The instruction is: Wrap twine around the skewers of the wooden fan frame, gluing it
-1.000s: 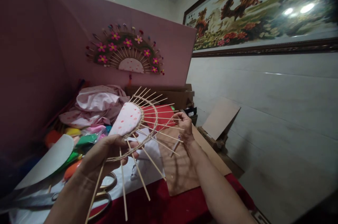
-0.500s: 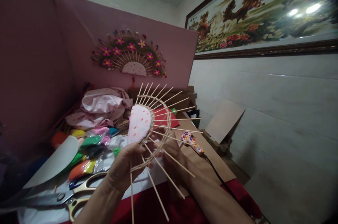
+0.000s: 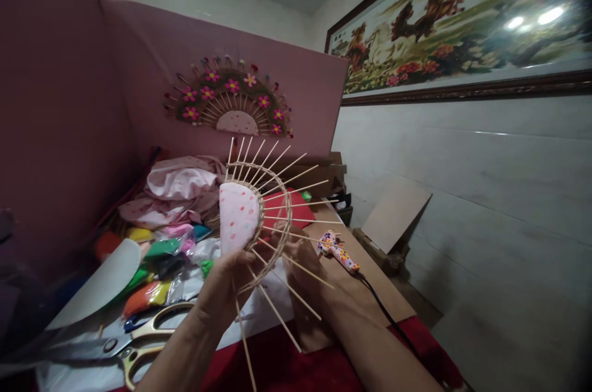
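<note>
A fan-shaped frame of thin wooden sticks [image 3: 301,161] is held up in front of me, with a padded half-round of pink spotted cloth [image 3: 239,214] at its base. Braided twine [image 3: 289,210] runs in an arc across the sticks, and a second braid edges the cloth. My left hand [image 3: 226,284] is closed on the lower end of the padded base, thumb on the cloth. Behind the sticks on the right, my right hand [image 3: 300,256] has its fingers curled near the twine arc; what they pinch is hidden.
Large scissors [image 3: 139,343] lie at the left beside bagged colored clay [image 3: 145,296]. A flower-patterned glue gun [image 3: 340,251] with a black cord rests on brown cardboard [image 3: 379,293]. Crumpled pink cloth [image 3: 180,185] is piled behind. A finished flowered fan [image 3: 231,96] hangs on the pink panel.
The fan frame has shifted slightly left and turned a little, its upper sticks moving leftward. Both hands keep their places on and behind it.
</note>
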Motion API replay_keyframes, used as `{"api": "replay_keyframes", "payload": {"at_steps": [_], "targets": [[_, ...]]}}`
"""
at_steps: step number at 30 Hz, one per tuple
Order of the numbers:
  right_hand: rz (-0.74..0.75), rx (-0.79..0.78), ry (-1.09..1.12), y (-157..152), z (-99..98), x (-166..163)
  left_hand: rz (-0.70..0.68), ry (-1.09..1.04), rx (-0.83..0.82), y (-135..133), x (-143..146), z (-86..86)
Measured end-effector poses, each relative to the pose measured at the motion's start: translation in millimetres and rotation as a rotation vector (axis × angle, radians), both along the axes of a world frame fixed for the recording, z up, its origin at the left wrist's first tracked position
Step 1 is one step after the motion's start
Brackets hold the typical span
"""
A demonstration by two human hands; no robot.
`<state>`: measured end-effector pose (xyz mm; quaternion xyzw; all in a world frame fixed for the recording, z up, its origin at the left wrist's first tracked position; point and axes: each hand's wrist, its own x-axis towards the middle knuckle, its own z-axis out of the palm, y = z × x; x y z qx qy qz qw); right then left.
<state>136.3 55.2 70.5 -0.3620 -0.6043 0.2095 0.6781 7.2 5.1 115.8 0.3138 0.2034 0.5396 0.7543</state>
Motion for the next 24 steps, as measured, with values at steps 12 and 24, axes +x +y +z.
{"api": "replay_keyframes", "payload": {"at_steps": [12, 24], "targets": [[0.247, 0.065, -0.306, -15, -8.7, -5, 0.254, -0.129, 0.088, 19, 1, -10.7], [0.794, -0.438, 0.621, -19, -16.3, -33, 0.402, 0.406, 0.221, 22, 6, -33.2]]}}
